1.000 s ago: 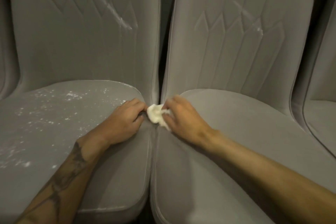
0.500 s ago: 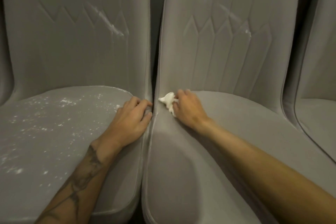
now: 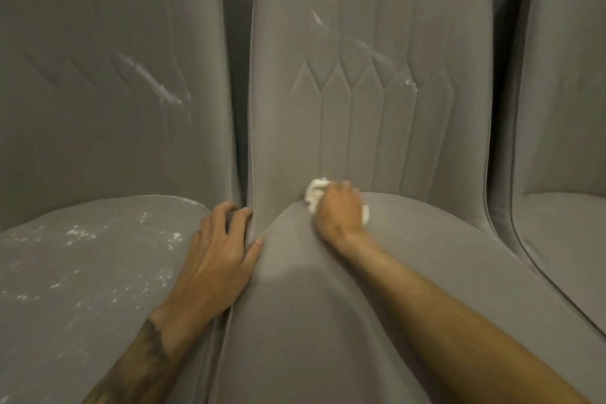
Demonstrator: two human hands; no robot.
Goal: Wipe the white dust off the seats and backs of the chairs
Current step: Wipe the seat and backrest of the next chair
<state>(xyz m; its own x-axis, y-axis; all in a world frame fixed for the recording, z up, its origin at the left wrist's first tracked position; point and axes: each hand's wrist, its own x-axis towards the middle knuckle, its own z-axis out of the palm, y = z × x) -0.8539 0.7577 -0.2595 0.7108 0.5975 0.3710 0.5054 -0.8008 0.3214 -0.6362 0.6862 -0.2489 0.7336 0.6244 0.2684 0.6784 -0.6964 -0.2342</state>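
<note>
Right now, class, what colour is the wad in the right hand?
White: the wad in the right hand, clearest in the head view.

Grey chairs [image 3: 377, 108], white dust specks [image 3: 78, 233], white cloth [image 3: 314, 193]

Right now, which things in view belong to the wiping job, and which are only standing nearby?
Part of the job:
white cloth, held in the right hand
middle chair, white streaks on its back
left chair, dusty seat and back
left hand, resting where the two seats meet

Only nearby:
right chair, no dust visible on it
</note>
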